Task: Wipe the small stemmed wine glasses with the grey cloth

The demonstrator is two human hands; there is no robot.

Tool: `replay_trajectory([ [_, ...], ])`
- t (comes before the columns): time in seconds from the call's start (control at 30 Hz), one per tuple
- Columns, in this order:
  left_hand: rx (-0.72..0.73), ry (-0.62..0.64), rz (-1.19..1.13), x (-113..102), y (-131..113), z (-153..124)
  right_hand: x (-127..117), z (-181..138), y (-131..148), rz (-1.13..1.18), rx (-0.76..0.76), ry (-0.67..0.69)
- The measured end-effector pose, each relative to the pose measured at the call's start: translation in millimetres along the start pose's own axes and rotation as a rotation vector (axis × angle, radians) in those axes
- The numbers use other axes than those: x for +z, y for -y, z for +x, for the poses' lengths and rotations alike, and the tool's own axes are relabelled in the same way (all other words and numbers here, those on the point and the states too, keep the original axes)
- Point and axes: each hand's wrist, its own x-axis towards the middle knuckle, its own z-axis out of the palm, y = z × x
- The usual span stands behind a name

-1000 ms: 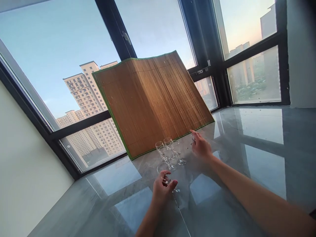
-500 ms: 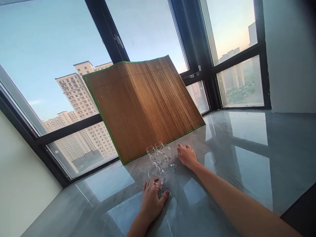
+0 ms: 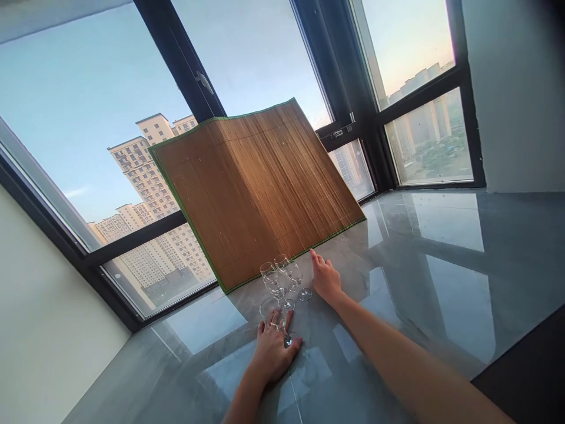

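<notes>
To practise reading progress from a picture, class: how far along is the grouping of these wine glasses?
Done: several stemmed glasses stand upright, close together, before the bamboo mat. In hand: the left hand holds the nearest glass by its foot, apart from the group; the right hand lies open on the table beside them. Left, probably: bringing that glass to the others.
</notes>
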Motion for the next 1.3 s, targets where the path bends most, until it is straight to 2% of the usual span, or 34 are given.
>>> replay_trajectory([
  [0.17, -0.044, 0.1, 0.01, -6.5, -6.2, 0.3, 3.1, 1.4, -0.9, -0.037, 0.063, 0.026],
  [0.67, -0.089, -0.028, -0.029, 4.4, 3.2, 1.7, 3.1, 4.6, -2.0, -0.015, 0.072, 0.097],
  [1.0, -0.105, -0.014, 0.03, 0.3, -2.3, -1.8, 3.4, 5.4, -4.1, -0.012, 0.078, 0.116],
  [1.3, -0.154, 0.079, 0.043, -1.5, 5.2, 1.5, 1.6, 7.3, -5.2, 0.023, 0.089, 0.131],
])
